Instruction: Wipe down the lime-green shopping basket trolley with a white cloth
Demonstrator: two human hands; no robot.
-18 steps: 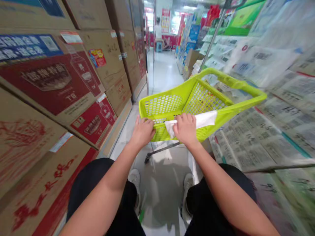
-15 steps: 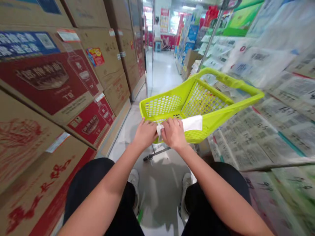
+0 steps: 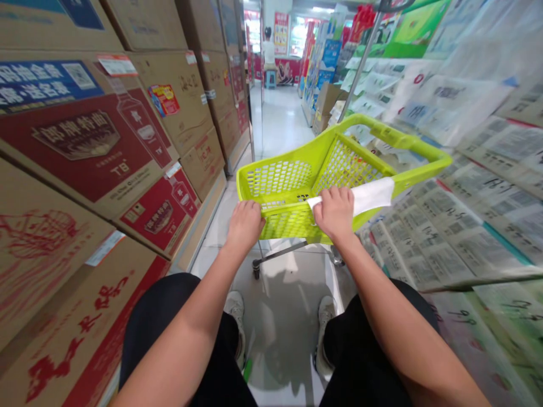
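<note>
A lime-green shopping cart (image 3: 280, 217) with a perforated basket stands before my knees, its handle (image 3: 418, 148) pointing right. Fingers of my left hand (image 3: 246, 221) are wrapped over the basket's rim at its near left corner. Along the same rim, farther right, my right hand (image 3: 337, 208) is closed on a white cloth (image 3: 375, 195) and presses it against the edge. One end of the cloth pokes out left of that hand; the longer part lies to the right along the rim. The fingertips of both hands are partly hidden behind the rim or cloth.
Stacked cardboard cartons (image 3: 80, 141) wall the left side. Packs of paper goods (image 3: 462, 220) are piled close on the right. A metal pole (image 3: 360, 65) rises behind the cart. Down the aisle are a person (image 3: 268, 51) and a blue stool (image 3: 270, 79).
My right hand has slid right along the rim with the cloth, away from my left hand. My left hand has shifted slightly left and lies on the corner. The cart has moved slightly left.
</note>
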